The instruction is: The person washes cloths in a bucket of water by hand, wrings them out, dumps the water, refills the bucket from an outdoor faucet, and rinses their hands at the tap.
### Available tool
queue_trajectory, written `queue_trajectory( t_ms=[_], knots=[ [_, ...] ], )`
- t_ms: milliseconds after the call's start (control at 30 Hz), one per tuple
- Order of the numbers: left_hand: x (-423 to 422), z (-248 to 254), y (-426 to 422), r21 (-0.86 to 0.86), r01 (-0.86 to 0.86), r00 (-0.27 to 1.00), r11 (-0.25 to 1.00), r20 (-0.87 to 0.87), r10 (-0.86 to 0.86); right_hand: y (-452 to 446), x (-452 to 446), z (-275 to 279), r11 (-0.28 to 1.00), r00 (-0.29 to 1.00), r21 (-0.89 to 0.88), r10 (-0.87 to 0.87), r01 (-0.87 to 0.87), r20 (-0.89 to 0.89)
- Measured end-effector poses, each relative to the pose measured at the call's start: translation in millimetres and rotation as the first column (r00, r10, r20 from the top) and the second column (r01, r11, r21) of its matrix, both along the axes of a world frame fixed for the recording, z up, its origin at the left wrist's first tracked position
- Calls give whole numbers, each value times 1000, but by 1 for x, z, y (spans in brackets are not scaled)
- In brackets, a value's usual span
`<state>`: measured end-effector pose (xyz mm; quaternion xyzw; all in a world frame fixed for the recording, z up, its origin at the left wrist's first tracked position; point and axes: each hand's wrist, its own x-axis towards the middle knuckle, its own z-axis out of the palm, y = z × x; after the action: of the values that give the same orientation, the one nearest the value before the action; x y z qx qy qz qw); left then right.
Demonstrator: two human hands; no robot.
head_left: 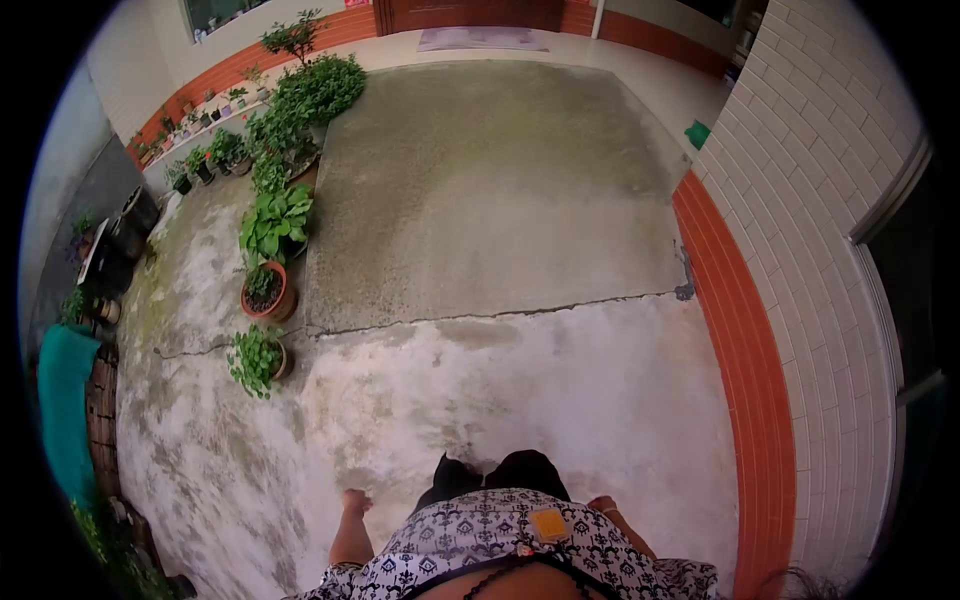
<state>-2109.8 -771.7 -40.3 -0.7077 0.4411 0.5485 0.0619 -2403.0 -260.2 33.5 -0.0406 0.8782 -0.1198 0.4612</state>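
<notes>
My left hand (356, 500) hangs beside my hip at the bottom of the view, its fingers loosely bent and apart with nothing visible in them. On the other side, my right hand (603, 504) hangs low too, loosely open, with a thin band at the wrist; part of it is small and hard to make out. Neither hand touches anything. Between them are my patterned black-and-white top (470, 530), which carries a yellow square patch (549, 525), and my dark trousers (520, 470). Pale concrete ground (520, 390) lies below both hands.
Potted plants (268, 290) line the left, the nearest being a leafy pot (258, 360). A tiled wall (830, 300) with an orange base strip (740, 380) borders the right. Ahead are a raised concrete slab (500, 200), a mat (483, 38) and a brown door (470, 14). Teal cloth (66, 410) hangs left.
</notes>
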Motion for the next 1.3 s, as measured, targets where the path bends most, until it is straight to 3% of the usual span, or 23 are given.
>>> queue_trajectory(
  t_ms=[100,200,233,300,333,367,400,433,467,533,567,600,667,733,800,867,933,967,1000,1033,1133,1233,1300],
  knots=[
    [-255,46,-85,-326,318,862,890,-292,-415,-21,-57,-26,993,987,44,-112,107,119],
    [-459,99,-137,-557,349,574,754,-509,-642,-33,-145,-64,971,959,120,-224,205,174],
    [-511,116,-149,-628,348,510,696,-495,-703,-36,-181,-77,961,946,148,-261,235,191],
    [-569,100,-184,-684,335,560,648,-408,-721,-43,-264,-105,941,932,210,-305,264,195],
    [-581,85,-201,-594,413,696,690,-282,-660,-52,-311,-119,937,933,229,-308,264,184],
    [-577,71,-213,-567,377,703,732,-339,-625,-66,-358,-137,948,953,236,-256,215,160],
    [-564,44,-230,-482,491,763,725,-164,-626,-87,-410,-161,968,985,227,-135,109,103],
    [-537,-18,-256,-534,717,593,448,131,-794,-115,-466,-178,979,999,197,40,-42,16],
    [-529,5,-247,-262,817,570,513,234,-788,-160,-529,-161,971,976,140,206,-195,-66],
    [-535,39,-246,55,934,313,352,345,-885,-264,-657,-98,862,811,119,505,-493,-295],
    [-544,41,-254,125,920,313,370,332,-890,-317,-712,-70,888,810,17,427,-460,-401],
    [-561,42,-267,181,894,337,410,332,-881,-369,-764,-46,973,945,-190,68,-134,-319],
    [-618,42,-300,217,841,409,495,343,-846,-458,-855,-1,886,956,-455,-207,92,-210],
    [-707,37,-353,201,791,488,578,362,-794,-551,-958,6,780,943,-596,-314,190,-110],
    [-811,38,-410,127,745,577,655,372,-727,-593,-996,40,791,946,-612,-217,25,-242],
    [-916,40,-472,-60,709,669,702,372,-644,-608,-1024,48,877,975,-446,95,-176,-199],
    [-1044,42,-531,-422,653,754,629,282,-594,-617,-1044,42,862,864,-196,397,-467,-310],
    [-1121,51,-555,-595,588,762,548,182,-621,-631,-1060,109,921,916,-49,376,-386,-143],
    [-1206,72,-571,-711,519,736,475,89,-671,-632,-1070,120,931,928,39,364,-362,-75],
    [-1303,114,-576,-691,475,733,545,-34,-680,-636,-1091,123,933,925,66,361,-355,-120],
    [-1509,223,-564,-685,501,500,529,-271,-823,-654,-1170,154,941,917,71,339,-332,-209],
    [-1623,260,-568,-710,544,420,447,-231,-878,-685,-1266,173,929,894,36,365,-369,-259],
    [-1662,266,-580,-681,669,372,297,-40,-927,-712,-1339,193,877,865,29,477,-479,-154]
  ],
)
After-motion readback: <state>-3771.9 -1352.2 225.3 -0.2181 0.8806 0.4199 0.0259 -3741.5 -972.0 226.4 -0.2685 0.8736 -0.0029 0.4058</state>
